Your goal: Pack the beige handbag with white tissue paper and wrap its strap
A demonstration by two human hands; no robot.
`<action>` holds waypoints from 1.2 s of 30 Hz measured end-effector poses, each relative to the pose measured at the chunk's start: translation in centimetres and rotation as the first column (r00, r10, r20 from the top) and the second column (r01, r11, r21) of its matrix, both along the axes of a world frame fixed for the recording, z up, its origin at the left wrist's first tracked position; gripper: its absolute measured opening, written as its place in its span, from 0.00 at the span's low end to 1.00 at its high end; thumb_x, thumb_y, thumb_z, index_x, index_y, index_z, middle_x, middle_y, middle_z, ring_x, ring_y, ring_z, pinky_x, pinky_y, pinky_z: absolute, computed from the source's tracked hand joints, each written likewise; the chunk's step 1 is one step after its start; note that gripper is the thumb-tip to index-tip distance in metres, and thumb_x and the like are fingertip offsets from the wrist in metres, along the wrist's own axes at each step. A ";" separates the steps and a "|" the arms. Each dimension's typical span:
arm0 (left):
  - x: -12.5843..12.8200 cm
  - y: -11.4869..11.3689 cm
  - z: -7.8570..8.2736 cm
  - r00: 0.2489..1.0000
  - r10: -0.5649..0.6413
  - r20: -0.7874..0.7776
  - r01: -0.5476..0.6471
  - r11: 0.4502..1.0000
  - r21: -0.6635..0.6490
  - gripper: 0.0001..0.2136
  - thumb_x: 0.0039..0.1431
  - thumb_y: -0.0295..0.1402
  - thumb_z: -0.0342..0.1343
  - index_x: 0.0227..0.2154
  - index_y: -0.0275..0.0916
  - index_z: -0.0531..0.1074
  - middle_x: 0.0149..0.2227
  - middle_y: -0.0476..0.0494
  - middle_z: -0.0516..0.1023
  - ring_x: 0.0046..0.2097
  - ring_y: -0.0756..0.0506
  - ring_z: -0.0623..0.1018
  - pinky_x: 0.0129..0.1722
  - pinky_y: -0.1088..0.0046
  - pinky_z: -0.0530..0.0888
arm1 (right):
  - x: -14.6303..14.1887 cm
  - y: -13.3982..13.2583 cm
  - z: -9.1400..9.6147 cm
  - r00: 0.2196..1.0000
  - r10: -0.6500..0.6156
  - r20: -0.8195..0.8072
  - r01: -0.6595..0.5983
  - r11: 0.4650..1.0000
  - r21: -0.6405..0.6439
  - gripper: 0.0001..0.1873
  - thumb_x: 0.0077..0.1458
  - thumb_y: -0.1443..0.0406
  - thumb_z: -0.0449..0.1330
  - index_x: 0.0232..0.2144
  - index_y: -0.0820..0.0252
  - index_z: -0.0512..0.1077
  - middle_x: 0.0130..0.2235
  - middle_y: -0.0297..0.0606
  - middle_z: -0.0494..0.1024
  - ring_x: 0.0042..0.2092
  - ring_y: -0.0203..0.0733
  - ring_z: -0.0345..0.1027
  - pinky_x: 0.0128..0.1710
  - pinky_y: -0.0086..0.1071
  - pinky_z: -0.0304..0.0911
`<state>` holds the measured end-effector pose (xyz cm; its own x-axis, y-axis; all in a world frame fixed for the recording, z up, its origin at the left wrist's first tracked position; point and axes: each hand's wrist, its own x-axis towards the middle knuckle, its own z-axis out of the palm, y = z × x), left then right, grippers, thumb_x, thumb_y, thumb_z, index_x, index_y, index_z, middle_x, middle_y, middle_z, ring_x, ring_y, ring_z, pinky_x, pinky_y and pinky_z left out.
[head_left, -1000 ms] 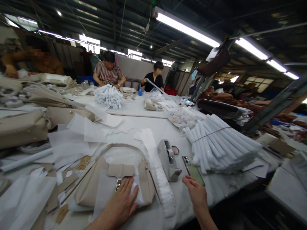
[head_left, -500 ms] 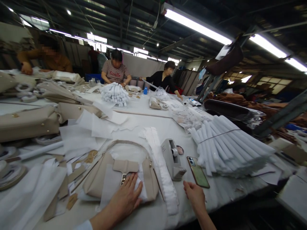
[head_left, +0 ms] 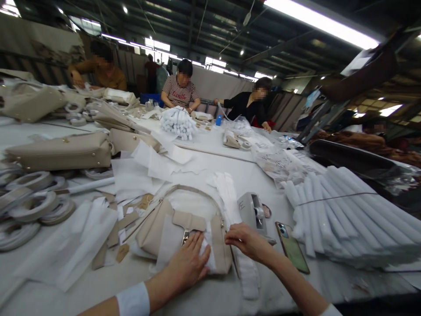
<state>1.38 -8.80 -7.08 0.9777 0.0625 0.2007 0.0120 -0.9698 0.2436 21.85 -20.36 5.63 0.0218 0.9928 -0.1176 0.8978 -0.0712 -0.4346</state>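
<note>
A beige handbag [head_left: 154, 230] lies flat on the white table in front of me, its handle arching away from me. White wrapping paper [head_left: 207, 259] covers part of its front. My left hand [head_left: 189, 263] lies flat on that paper with fingers spread, beside the metal clasp [head_left: 186, 237]. My right hand [head_left: 246, 240] reaches over the bag's right edge, fingers curled and pinched at the paper there. A strip of white foam [head_left: 245, 272] runs under my right wrist.
A grey tape dispenser [head_left: 253, 210] and a phone [head_left: 291, 248] lie right of the bag. A tied bundle of white paper rolls [head_left: 345, 215] fills the right side. Tape rolls [head_left: 33, 208], loose paper sheets and more beige bags [head_left: 62, 151] are at left. Three people work at the far side.
My right hand has moved left from near the phone onto the bag's right edge. The view has shifted rightward and down. My left hand stays on the paper.
</note>
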 end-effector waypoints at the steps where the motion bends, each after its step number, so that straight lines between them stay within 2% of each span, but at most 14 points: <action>1: 0.0 0.0 0.0 1.000 0.000 0.003 0.000 1.000 0.004 0.26 0.63 0.46 0.48 0.59 0.36 0.57 0.64 0.26 0.53 0.64 0.32 0.55 0.61 0.51 0.56 | 0.0 1.3 0.4 0.993 0.111 0.042 -0.109 0.993 -0.054 0.12 0.60 0.63 0.54 0.29 0.57 0.76 0.29 0.35 0.75 0.35 0.38 0.68 0.39 0.30 0.57; 4: 0.1 0.0 -0.2 1.000 0.006 0.009 -0.006 1.000 0.007 0.27 0.63 0.47 0.47 0.59 0.36 0.57 0.64 0.26 0.54 0.64 0.31 0.55 0.60 0.51 0.57 | -0.1 4.5 0.8 0.917 0.365 0.162 -0.329 0.921 -0.210 0.09 0.58 0.67 0.57 0.29 0.56 0.76 0.29 0.33 0.75 0.35 0.36 0.68 0.39 0.30 0.54; 8: 0.3 0.0 -0.6 1.000 0.008 0.018 -0.008 1.000 0.000 0.28 0.62 0.47 0.48 0.60 0.35 0.56 0.64 0.26 0.53 0.65 0.30 0.54 0.61 0.51 0.57 | -0.8 7.5 0.0 0.785 0.527 0.326 -0.412 0.837 -0.360 0.08 0.56 0.68 0.59 0.29 0.53 0.77 0.31 0.33 0.77 0.36 0.37 0.69 0.37 0.32 0.52; 13: 0.4 0.0 -0.8 1.000 0.019 0.017 -0.019 1.000 -0.013 0.28 0.62 0.46 0.50 0.60 0.36 0.56 0.64 0.27 0.52 0.65 0.31 0.53 0.61 0.51 0.55 | -1.5 9.4 -2.2 0.738 0.547 0.395 -0.404 0.827 -0.390 0.08 0.55 0.67 0.60 0.25 0.58 0.76 0.30 0.37 0.79 0.35 0.40 0.70 0.36 0.34 0.52; 18: 0.4 0.1 -0.4 1.000 0.023 0.014 -0.022 0.999 -0.045 0.28 0.62 0.46 0.50 0.59 0.35 0.57 0.64 0.25 0.53 0.64 0.32 0.56 0.61 0.52 0.55 | -2.0 9.8 -4.3 0.713 0.548 0.437 -0.388 0.828 -0.405 0.08 0.55 0.65 0.60 0.25 0.60 0.76 0.28 0.40 0.79 0.34 0.42 0.72 0.35 0.34 0.55; 20: 0.3 0.2 -0.1 1.000 0.005 0.023 -0.004 0.998 -0.059 0.25 0.62 0.46 0.49 0.58 0.38 0.59 0.64 0.27 0.53 0.64 0.32 0.56 0.61 0.52 0.55 | -1.9 9.8 -4.7 0.709 0.542 0.452 -0.376 0.832 -0.408 0.08 0.55 0.65 0.59 0.26 0.61 0.76 0.28 0.41 0.79 0.33 0.43 0.72 0.34 0.34 0.57; 24: 0.1 0.4 0.4 0.999 -0.034 0.032 0.037 0.995 -0.096 0.20 0.63 0.43 0.50 0.55 0.42 0.61 0.65 0.32 0.51 0.65 0.33 0.54 0.61 0.52 0.53 | -1.9 9.8 -4.8 0.700 0.535 0.472 -0.363 0.837 -0.410 0.09 0.55 0.64 0.59 0.26 0.61 0.76 0.27 0.41 0.79 0.32 0.44 0.72 0.33 0.34 0.58; 28: 0.1 0.4 0.8 1.000 -0.001 0.003 0.001 0.990 -0.144 0.25 0.62 0.43 0.50 0.59 0.39 0.55 0.65 0.31 0.51 0.64 0.33 0.55 0.62 0.52 0.52 | -2.1 9.9 -4.4 0.689 0.539 0.485 -0.367 0.836 -0.408 0.08 0.54 0.65 0.60 0.26 0.60 0.76 0.26 0.40 0.79 0.31 0.43 0.72 0.34 0.34 0.59; 31: 0.2 0.2 0.8 1.000 0.014 -0.018 -0.017 0.987 -0.158 0.26 0.63 0.45 0.48 0.60 0.39 0.54 0.64 0.31 0.53 0.64 0.32 0.56 0.61 0.52 0.53 | -2.2 10.0 -4.3 0.677 0.552 0.487 -0.382 0.829 -0.408 0.08 0.54 0.64 0.60 0.25 0.60 0.76 0.26 0.40 0.79 0.31 0.42 0.72 0.34 0.33 0.58; 36: 0.3 -0.1 0.9 0.997 0.066 -0.044 -0.073 0.982 -0.176 0.30 0.64 0.50 0.43 0.61 0.32 0.55 0.63 0.25 0.55 0.64 0.31 0.57 0.62 0.55 0.54 | -1.8 9.9 -4.7 0.654 0.589 0.475 -0.434 0.806 -0.402 0.09 0.55 0.67 0.60 0.24 0.60 0.76 0.27 0.39 0.79 0.31 0.42 0.72 0.32 0.34 0.57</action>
<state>1.65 -8.85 -6.23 0.9763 0.1621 0.1431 0.0906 -0.9075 0.4101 20.00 -10.46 0.88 -0.3441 0.8064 -0.4810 0.8871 0.4471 0.1150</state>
